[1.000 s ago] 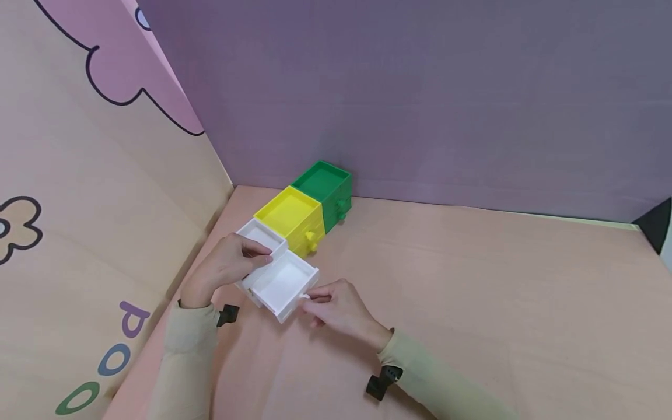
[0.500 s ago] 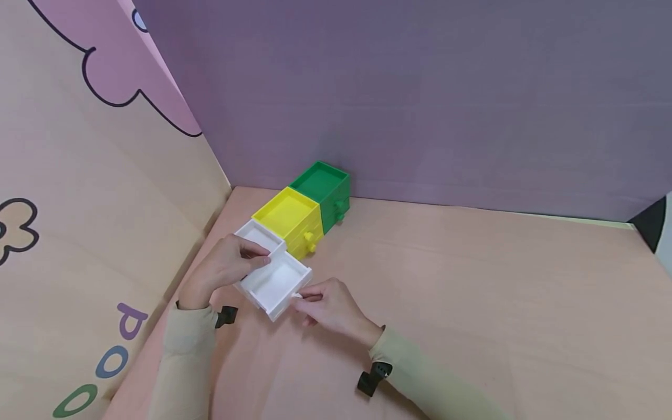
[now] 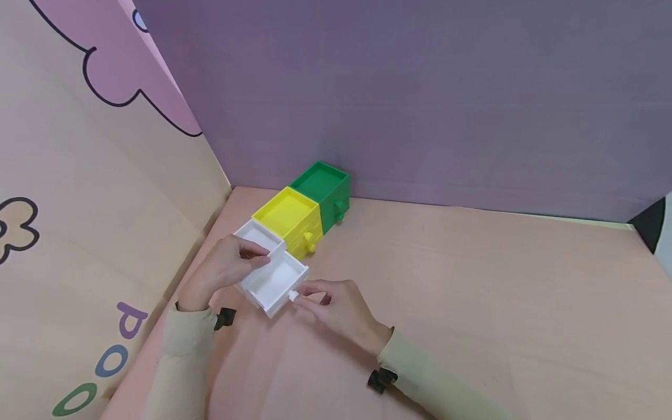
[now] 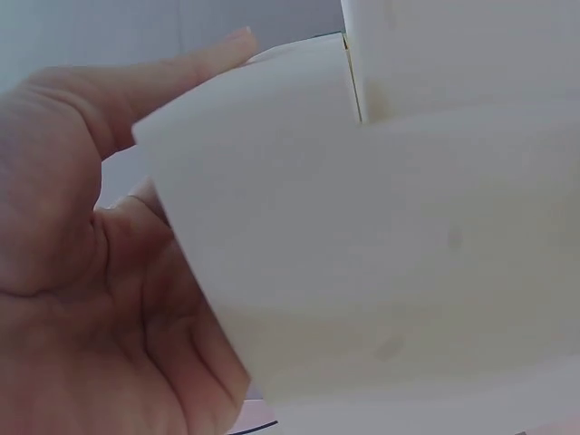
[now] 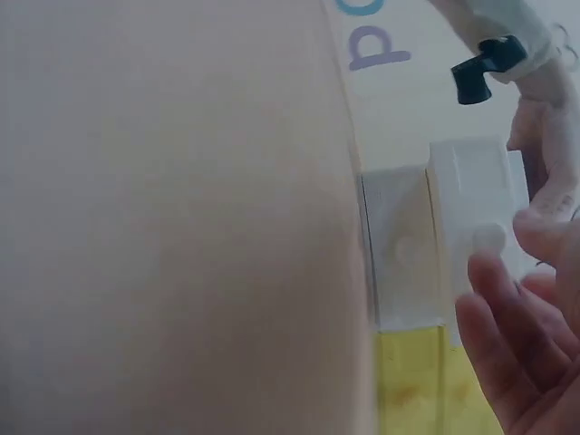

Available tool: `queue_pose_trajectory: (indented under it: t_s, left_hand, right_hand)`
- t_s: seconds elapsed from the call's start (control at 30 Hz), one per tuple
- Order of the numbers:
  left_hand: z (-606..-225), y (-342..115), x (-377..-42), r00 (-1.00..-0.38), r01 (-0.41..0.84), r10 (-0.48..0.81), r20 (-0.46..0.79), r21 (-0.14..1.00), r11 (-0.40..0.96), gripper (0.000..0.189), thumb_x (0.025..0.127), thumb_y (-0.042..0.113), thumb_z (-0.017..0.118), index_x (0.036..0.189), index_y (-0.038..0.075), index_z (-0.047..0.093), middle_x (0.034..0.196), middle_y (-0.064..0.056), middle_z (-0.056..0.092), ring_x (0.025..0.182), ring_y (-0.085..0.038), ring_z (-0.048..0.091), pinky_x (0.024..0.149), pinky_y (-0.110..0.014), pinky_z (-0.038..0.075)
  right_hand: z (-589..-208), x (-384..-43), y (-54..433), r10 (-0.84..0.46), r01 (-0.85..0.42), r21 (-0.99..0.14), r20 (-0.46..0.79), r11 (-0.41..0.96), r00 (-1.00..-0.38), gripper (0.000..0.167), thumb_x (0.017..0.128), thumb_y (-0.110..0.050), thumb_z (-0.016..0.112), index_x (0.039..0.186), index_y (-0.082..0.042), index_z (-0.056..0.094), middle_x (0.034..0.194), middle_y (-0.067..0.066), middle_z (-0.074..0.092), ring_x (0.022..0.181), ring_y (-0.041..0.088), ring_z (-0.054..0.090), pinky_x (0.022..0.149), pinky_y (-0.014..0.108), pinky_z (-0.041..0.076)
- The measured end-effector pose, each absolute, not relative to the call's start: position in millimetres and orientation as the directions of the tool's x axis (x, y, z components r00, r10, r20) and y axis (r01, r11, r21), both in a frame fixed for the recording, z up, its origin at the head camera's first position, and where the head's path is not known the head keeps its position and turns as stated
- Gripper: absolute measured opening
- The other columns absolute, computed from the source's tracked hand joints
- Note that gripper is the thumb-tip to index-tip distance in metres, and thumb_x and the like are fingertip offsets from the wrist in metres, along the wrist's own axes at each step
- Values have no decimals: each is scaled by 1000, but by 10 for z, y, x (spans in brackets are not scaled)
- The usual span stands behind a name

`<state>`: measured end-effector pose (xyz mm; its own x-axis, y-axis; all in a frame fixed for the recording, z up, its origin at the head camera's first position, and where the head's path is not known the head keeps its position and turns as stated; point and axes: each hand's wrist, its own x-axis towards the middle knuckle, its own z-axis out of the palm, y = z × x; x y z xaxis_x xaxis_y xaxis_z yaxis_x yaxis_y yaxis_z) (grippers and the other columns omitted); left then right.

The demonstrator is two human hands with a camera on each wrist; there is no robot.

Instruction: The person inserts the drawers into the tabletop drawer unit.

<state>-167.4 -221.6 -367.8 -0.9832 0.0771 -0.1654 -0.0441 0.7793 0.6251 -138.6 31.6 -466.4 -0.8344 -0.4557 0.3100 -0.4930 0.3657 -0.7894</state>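
Observation:
A white drawer box [image 3: 257, 233] stands at the near end of a row, its upper drawer [image 3: 275, 280] pulled well out. My left hand [image 3: 226, 265] grips the box, thumb and fingers at its top front edge. In the left wrist view, the white side wall [image 4: 317, 245] fills most of the picture beside that hand. My right hand [image 3: 341, 309] is at the drawer's front, thumb and fingertips spread beside the round white knob [image 3: 293, 296]. The right wrist view shows the knob bare, with the right fingertips [image 5: 485, 272] close by it. The drawer's inside holds nothing visible.
A yellow drawer box [image 3: 289, 213] adjoins the white one, with a green drawer box [image 3: 321, 181] behind it; their drawers are in. A purple-grey wall [image 3: 420, 105] rises at the back and a printed panel [image 3: 105, 175] at the left. Pinkish cloth [image 3: 472, 291] covers the table.
The white drawer has slid partway back into its box. My right hand moved in with the knob, then its fingers loosened from it. My left hand keeps its grip.

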Motion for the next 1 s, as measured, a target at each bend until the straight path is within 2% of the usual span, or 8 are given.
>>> queue_pose_trajectory:
  t_s: [0.17,0.33,0.5,0.73,0.8,1.0]
  left_hand:
    - [-3675,-2241,-1655,-986,-6,100,-135,622,783,25,100,22,73,122,13,81,109,-12,77,97,-26,67,76,-30,54]
    - [-3683,-2242,-1647,-984,22,131,-123,643,766,27,100,18,73,126,13,79,106,-13,77,93,-27,67,73,-30,55]
    - [-3666,-2231,-1650,-980,65,168,-108,620,782,28,100,15,71,128,14,78,107,-12,77,92,-26,68,73,-30,57]
    - [-3649,-2232,-1652,-977,98,190,-98,587,804,30,100,17,71,129,15,78,106,-10,79,93,-24,71,74,-31,56]
    - [-3650,-2232,-1651,-977,92,187,-102,586,805,30,101,17,71,130,15,78,106,-10,79,94,-24,70,74,-31,56]
    - [-3658,-2233,-1647,-979,85,177,-103,581,810,30,101,19,70,130,16,78,106,-10,79,96,-26,70,74,-31,56]
  right_hand:
    - [-4618,-1371,313,-515,-532,-771,316,350,-797,22,93,-17,84,115,-18,85,105,-3,84,71,7,70,63,17,56]
    - [-4634,-1383,285,-517,-502,-779,274,376,-811,22,94,-16,82,116,-17,85,105,-4,84,74,7,69,65,17,56]
    - [-4653,-1402,275,-499,-509,-768,290,388,-817,21,95,-16,82,116,-17,85,106,-3,84,73,5,67,65,17,54]
    - [-4663,-1430,241,-505,-506,-782,291,364,-813,22,94,-14,82,115,-12,84,102,0,84,60,-2,59,57,17,53]
    - [-4669,-1441,226,-503,-507,-788,298,349,-811,21,93,-13,82,115,-11,84,100,1,84,60,0,61,58,17,53]
    - [-4680,-1492,158,-488,-417,-864,245,282,-837,23,96,-12,80,119,-9,83,105,6,84,63,20,74,61,18,56]
